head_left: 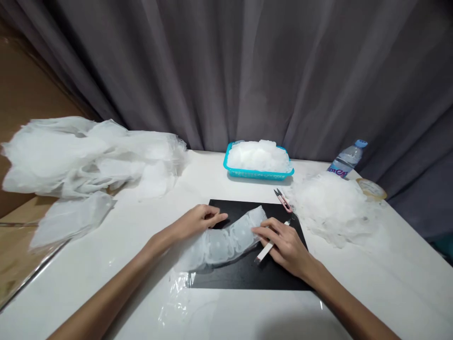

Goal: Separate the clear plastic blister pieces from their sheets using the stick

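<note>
A strip of clear plastic air pillows [219, 245] lies bent across a black mat [244, 278] on the white table. My left hand [198, 221] is at the strip's upper left edge, fingers loosely curled and thumb pointing right, with nothing visible in it. In my right hand [283, 243] is a slim white stick-like tool [266, 250] with a dark tip, slanting down to the left. The fingertips of that hand touch the right end of the strip. Exactly what kind of tool it is does not show.
Pink-handled thread snips [283, 200] rest at the mat's top right corner. Behind stands a blue basket [260, 174] heaped with white sheets. A white pile [329, 208], a water bottle [347, 159] and a tape roll [371, 189] are right; crumpled white sheeting [88, 156] is left.
</note>
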Available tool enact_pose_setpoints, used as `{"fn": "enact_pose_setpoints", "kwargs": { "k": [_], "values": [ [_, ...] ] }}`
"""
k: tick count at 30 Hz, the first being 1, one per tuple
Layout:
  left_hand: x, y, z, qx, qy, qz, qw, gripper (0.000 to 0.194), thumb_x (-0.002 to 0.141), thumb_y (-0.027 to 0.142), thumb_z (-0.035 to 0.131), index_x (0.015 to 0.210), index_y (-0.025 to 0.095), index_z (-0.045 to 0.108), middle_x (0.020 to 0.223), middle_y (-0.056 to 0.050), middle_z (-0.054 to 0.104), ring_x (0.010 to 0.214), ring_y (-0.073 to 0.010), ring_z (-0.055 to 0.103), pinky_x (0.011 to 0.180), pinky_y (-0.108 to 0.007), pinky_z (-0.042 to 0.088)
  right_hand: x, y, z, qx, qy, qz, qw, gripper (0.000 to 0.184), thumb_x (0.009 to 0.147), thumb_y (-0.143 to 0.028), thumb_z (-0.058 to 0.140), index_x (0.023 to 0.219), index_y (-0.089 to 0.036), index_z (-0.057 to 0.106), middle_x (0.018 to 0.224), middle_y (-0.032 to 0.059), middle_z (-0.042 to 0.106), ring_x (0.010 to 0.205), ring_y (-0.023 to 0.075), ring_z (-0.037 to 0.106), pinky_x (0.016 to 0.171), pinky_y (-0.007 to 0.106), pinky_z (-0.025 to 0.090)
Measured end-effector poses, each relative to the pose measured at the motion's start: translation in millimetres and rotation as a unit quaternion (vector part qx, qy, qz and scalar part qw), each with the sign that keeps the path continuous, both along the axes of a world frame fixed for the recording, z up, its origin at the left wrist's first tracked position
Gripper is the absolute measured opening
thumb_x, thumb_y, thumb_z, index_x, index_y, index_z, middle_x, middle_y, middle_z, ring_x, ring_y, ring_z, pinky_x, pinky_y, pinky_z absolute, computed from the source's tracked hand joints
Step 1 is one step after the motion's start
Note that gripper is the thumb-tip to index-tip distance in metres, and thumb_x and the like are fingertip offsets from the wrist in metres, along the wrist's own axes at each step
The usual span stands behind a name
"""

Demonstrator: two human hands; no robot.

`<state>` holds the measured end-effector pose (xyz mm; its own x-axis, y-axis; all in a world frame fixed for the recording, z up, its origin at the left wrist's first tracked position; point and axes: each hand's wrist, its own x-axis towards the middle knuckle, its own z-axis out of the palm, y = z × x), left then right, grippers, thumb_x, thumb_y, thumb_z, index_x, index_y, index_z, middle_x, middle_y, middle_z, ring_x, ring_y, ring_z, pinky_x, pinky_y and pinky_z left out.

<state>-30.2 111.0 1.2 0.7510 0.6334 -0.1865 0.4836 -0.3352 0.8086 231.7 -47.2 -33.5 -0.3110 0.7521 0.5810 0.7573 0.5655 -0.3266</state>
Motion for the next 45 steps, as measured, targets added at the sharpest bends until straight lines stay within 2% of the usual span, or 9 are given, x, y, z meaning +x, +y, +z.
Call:
{"fn": "enact_pose_setpoints", "kwargs": {
  "k": [8,15,19,22,26,29,34,40,45],
  "values": [
    [14,-19,2.3,-0.029,-0.007,-0.067,0.997,0.043,0.085,0.056,0.077,0.107,0.02,0.069,0.085,0.001,0.055,0.077,-0.017,0.052,0.067,-0.025,0.039,0,-1,-5.2,-0.056,-0.037,-0.205,0.976,0.037,0.109,-0.043,0.048,0.126,-0.017,0.069,0.078,0.0055,0.07,0.067,0.0194,0.068,0.063,0.029,0.051],
    [20,-31,14.2,-0.142,-0.027,-0.107,0.984,0.038,0.086,0.051,0.076,0.082,0.018,0.059,0.075,0.004,0.043,0.067,-0.0129,0.041,0.062,-0.024,0.033,-2,-3,3.2,-0.037,-0.003,-0.135,0.99,0.038,0.111,-0.03,0.042,0.141,-0.026,0.064,0.114,0.0086,0.075,0.099,0.0226,0.072,0.085,0.034,0.057],
    [26,-44,19.9,-0.09,-0.086,-0.035,0.992,0.036,0.09,0.05,0.074,0.106,0.022,0.059,0.092,0.0,0.056,0.084,-0.0175,0.054,0.074,-0.027,0.044,-9,-6,16.2,0.007,0.028,-0.144,0.989,0.03,0.108,-0.029,0.05,0.129,-0.025,0.07,0.121,0.0106,0.07,0.099,0.0226,0.071,0.083,0.036,0.059],
    [35,-67,21.4,-0.066,-0.128,0.004,0.99,0.063,0.082,0.05,0.084,0.132,0.027,0.053,0.115,-0.006,0.062,0.103,-0.0235,0.06,0.084,-0.031,0.049,-20,-7,23.8,0.028,0.061,-0.169,0.983,0.025,0.106,-0.031,0.055,0.125,-0.025,0.071,0.116,0.0109,0.068,0.093,0.0216,0.072,0.077,0.033,0.059],
    [49,-92,16.5,-0.097,-0.127,0.029,0.987,0.058,0.088,0.053,0.078,0.135,0.026,0.059,0.115,-0.008,0.07,0.092,-0.0244,0.066,0.073,-0.03,0.051,-28,-3,28.1,0.005,0.108,-0.149,0.983,0.048,0.104,-0.032,0.06,0.15,-0.027,0.05,0.123,0.0098,0.069,0.098,0.0222,0.071,0.084,0.034,0.06],
    [53,-89,9.7,-0.197,-0.171,0.055,0.964,0.043,0.098,0.054,0.062,0.122,0.018,0.069,0.096,-0.008,0.073,0.076,-0.0222,0.068,0.063,-0.029,0.052,-20,0,27.4,-0.027,0.122,-0.155,0.98,0.061,0.102,-0.035,0.062,0.158,-0.029,0.038,0.124,0.0078,0.072,0.087,0.021,0.068,0.09,0.039,0.059],
    [47,-70,8.4,-0.349,-0.252,0.113,0.895,0.031,0.092,0.039,0.075,0.112,0.015,0.076,0.092,-0.009,0.077,0.078,-0.0205,0.071,0.071,-0.028,0.056,1,2,23.6,-0.106,0.138,-0.217,0.961,0.058,0.096,-0.057,0.064,0.144,-0.024,0.057,0.134,0.0126,0.067,0.099,0.0262,0.067,0.096,0.047,0.057],
    [44,-65,14.4,-0.421,-0.322,0.185,0.827,0.032,0.084,0.022,0.079,0.116,0.017,0.076,0.108,-0.009,0.079,0.085,-0.0199,0.073,0.073,-0.025,0.058,9,-3,36.5,-0.389,0.305,-0.028,0.869,0.05,0.1,-0.064,0.053,0.116,-0.02,0.07,0.086,0.003,0.071,0.082,0.0187,0.068,0.077,0.031,0.055],
    [39,-64,18.4,-0.453,-0.319,0.192,0.81,0.036,0.081,0.022,0.079,0.117,0.018,0.077,0.102,-0.007,0.081,0.078,-0.0199,0.074,0.068,-0.024,0.057,2,-7,51.3,-0.323,0.369,-0.066,0.869,0.043,0.093,-0.058,0.068,0.109,-0.018,0.071,0.076,-0.0007,0.064,0.062,0.0113,0.052,0.056,0.022,0.044]
  ]
}}
